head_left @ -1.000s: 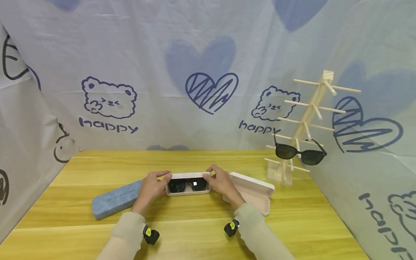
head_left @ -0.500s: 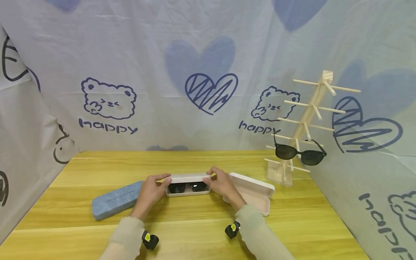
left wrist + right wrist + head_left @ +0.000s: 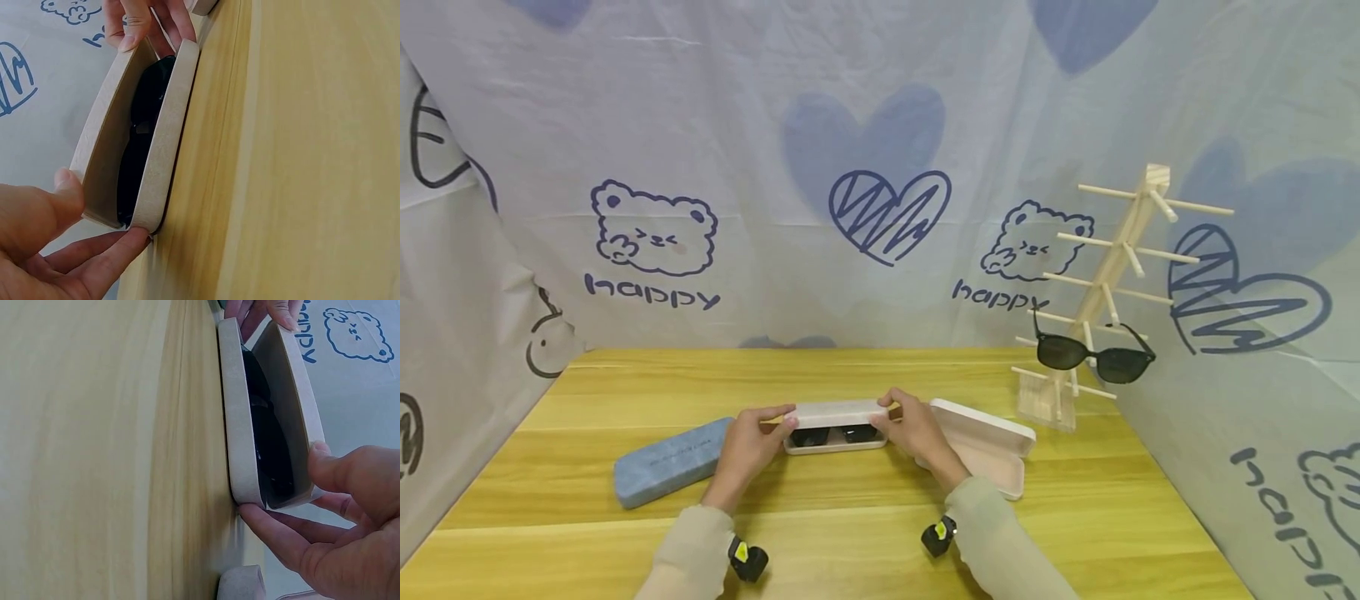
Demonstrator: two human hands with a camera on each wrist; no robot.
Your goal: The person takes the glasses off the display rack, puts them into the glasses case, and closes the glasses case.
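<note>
Case (image 3: 837, 413), long axis left-to-right, opening nearside, ends in grip of left hand (image 3: 751, 443) and right hand (image 3: 919, 432).

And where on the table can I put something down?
The bare table between the sleeves, in front of the white case, has room, and so does the strip behind it, up to the cloth. The middle's crowded: blue case, left hand, white case, right hand, wide-open case, then the wooden stand.
</note>
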